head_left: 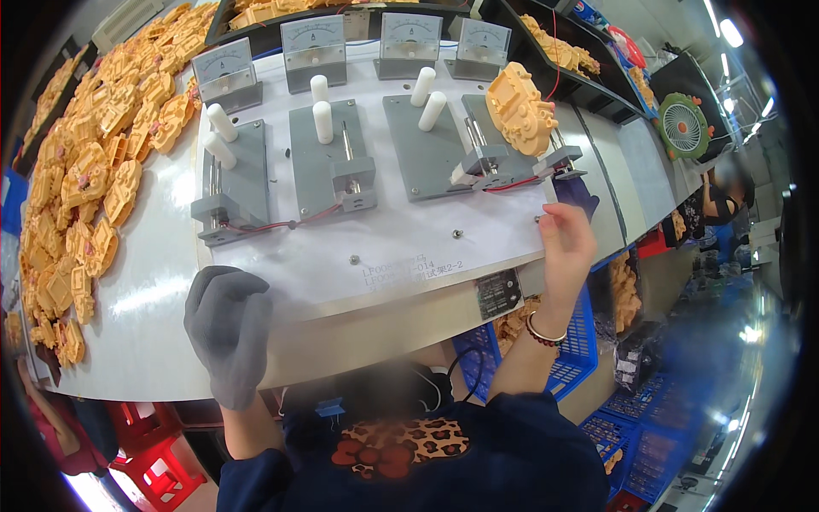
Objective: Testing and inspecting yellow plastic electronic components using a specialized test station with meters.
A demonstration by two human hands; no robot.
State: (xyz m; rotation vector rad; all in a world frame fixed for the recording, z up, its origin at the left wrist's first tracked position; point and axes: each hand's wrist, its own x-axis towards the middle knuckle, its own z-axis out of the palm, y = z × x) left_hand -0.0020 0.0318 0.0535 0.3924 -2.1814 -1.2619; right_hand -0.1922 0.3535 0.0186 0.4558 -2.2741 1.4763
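Observation:
My right hand (569, 241), bare, has its thumb and forefinger closed at a small metal toggle switch (537, 219) near the board's right end. Over the left part of the bench edge is my left hand (227, 328) in a grey glove, fingers curled in and slightly blurred; anything inside is hidden. An orange plastic casing (519, 109) sits tilted on the rightmost grey test fixture (478, 107). Three more grey fixtures (324, 166) carry white posts (322, 122), metal pins and clamp blocks, with no casing on them. Two similar switches (457, 233) poke through the white sheet (401, 247).
Several analog meters (313, 53) line the back of the sheet. Orange casings (85, 175) lie heaped at the left. Black trays (589, 81) hold more casings behind. A green fan (684, 125) stands at far right; blue crates (576, 346) sit below the bench.

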